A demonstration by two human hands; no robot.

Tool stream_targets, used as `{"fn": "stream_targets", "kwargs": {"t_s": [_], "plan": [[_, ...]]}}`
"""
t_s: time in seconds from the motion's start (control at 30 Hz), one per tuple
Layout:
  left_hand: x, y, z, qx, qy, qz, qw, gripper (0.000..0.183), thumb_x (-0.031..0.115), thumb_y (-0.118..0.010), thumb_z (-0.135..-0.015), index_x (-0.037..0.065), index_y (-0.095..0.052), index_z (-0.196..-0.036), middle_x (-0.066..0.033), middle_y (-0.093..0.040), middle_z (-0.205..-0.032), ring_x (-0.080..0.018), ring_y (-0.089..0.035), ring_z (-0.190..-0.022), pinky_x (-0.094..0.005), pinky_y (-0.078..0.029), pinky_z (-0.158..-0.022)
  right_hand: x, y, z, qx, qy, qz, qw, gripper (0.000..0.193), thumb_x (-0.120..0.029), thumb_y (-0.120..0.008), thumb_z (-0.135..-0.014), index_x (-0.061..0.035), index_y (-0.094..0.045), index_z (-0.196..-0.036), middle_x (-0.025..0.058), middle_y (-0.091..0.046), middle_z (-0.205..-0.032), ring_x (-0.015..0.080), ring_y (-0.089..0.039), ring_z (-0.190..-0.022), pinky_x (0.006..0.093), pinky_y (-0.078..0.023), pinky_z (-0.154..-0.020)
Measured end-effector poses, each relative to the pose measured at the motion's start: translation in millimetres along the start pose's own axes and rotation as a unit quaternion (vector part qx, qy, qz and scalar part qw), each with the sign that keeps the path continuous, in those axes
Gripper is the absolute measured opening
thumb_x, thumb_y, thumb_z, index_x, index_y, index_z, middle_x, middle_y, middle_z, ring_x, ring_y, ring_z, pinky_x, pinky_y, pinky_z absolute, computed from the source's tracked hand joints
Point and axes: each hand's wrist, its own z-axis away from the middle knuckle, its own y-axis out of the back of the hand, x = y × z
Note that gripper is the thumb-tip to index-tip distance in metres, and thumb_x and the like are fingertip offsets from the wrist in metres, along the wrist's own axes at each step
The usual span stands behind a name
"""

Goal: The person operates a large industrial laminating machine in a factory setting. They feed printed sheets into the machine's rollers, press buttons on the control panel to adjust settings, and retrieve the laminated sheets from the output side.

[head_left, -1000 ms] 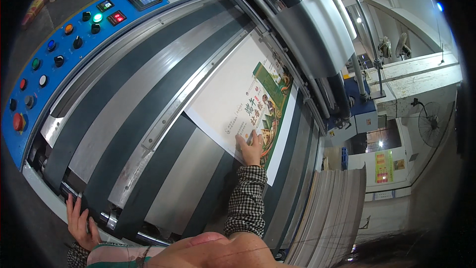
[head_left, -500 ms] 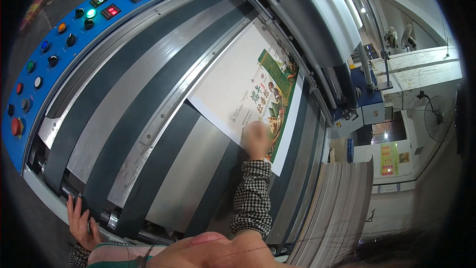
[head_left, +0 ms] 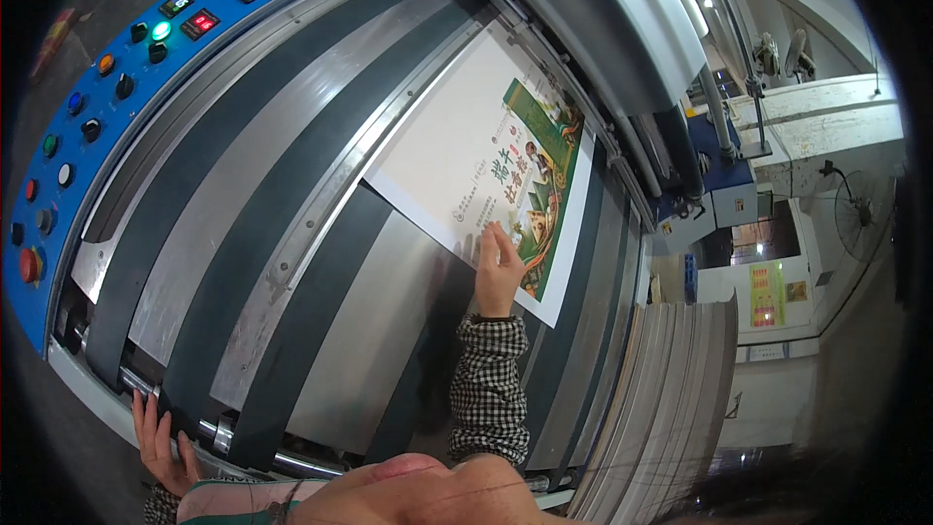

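A printed sheet (head_left: pixel 437 165) with a cream field, green and orange artwork and white margins lies on the belts and metal plates of a feed table, its far end close to the rollers. My right hand (head_left: pixel 498 277) is over the sheet's near edge, fingers stretched toward the artwork and nothing visible in them. Whether the fingertips touch the paper I cannot tell. At the near left corner my left hand (head_left: pixel 163 442) rests with spread fingers against the machine's front edge, beside a belt roller (head_left: pixel 222 431).
A blue control panel (head_left: pixel 107 126) with knobs, lit buttons and a screen runs along the left. Large rollers (head_left: pixel 632 29) stand across the far end. A metal guide bar (head_left: pixel 360 175) lies along the sheet's left side. A tall paper stack (head_left: pixel 671 389) stands right of the machine.
My right hand, blurred over the sheet before, now shows clearly with its fingers extended. The sheet stays nearly in place. My left hand remains at the corner, and the whole view has shifted slightly.
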Motion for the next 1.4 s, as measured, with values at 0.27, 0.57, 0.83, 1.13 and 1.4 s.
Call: {"fn": "stream_targets", "kwargs": {"t_s": [0.27, 0.57, 0.83, 1.13, 1.4], "plan": [[-1.1, 2.8, 2.0, -0.001, 0.012, 0.001, 1.000, 0.036, -0.001, -0.046, -0.082, -0.003, -0.042, -0.118, -0.0279, -0.042, -0.129, -0.0505, -0.034, -0.123, -0.0584, -0.028, -0.100, -17.2, -5.9, 5.6, -0.042, 0.018, 0.007, 0.999, 0.027, -0.015, -0.055, -0.089, 0.0059, -0.061, -0.105, 0.0139, -0.063, -0.105, 0.0178, -0.056, -0.102, 0.0275, -0.042, -0.090], [26.4, 18.3, -29.3, 0.007, 0.033, 0.053, 0.998, 0.048, 0.004, -0.047, -0.082, -0.005, -0.037, -0.127, -0.0276, -0.036, -0.134, -0.0452, -0.028, -0.128, -0.0538, -0.023, -0.104, -31.4, -25.5, -54.2, 0.045, -0.147, -0.369, 0.917, 0.054, -0.031, -0.044, -0.094, 0.0097, -0.033, -0.129, 0.0241, -0.044, -0.125, 0.0292, -0.049, -0.113, 0.0353, -0.041, -0.097], [118.4, -24.2, -196.5, -0.173, 0.068, 0.537, 0.823, 0.056, 0.006, -0.045, -0.088, -0.009, -0.021, -0.136, -0.0246, -0.024, -0.142, -0.0305, -0.024, -0.133, -0.0377, -0.021, -0.108, -53.9, -101.8, -175.8, 0.333, -0.283, -0.456, 0.775, 0.060, -0.037, -0.028, -0.095, 0.0109, -0.029, -0.131, 0.0272, -0.035, -0.134, 0.0335, -0.040, -0.123, 0.0401, -0.032, -0.104], [122.9, -46.2, -223.1, -0.179, 0.150, 0.545, 0.805, 0.048, 0.006, -0.048, -0.090, -0.011, -0.030, -0.131, -0.0227, -0.038, -0.133, -0.0248, -0.038, -0.126, -0.0319, -0.029, -0.104, 12.4, -170.0, -206.9, 0.073, -0.220, -0.565, 0.792, 0.035, -0.024, -0.036, -0.093, 0.0076, -0.041, -0.108, 0.0180, -0.048, -0.110, 0.0246, -0.049, -0.106, 0.0362, -0.039, -0.093], [115.3, -55.6, -219.3, -0.155, 0.160, 0.560, 0.798, 0.047, 0.004, -0.052, -0.087, -0.012, -0.035, -0.128, -0.0217, -0.042, -0.130, -0.0219, -0.041, -0.122, -0.0301, -0.032, -0.103, -19.2, -174.3, -187.7, 0.212, -0.208, -0.560, 0.774, 0.047, -0.019, -0.038, -0.092, 0.0111, -0.030, -0.128, 0.0235, -0.037, -0.131, 0.0292, -0.039, -0.122, 0.0350, -0.031, -0.103]]}}
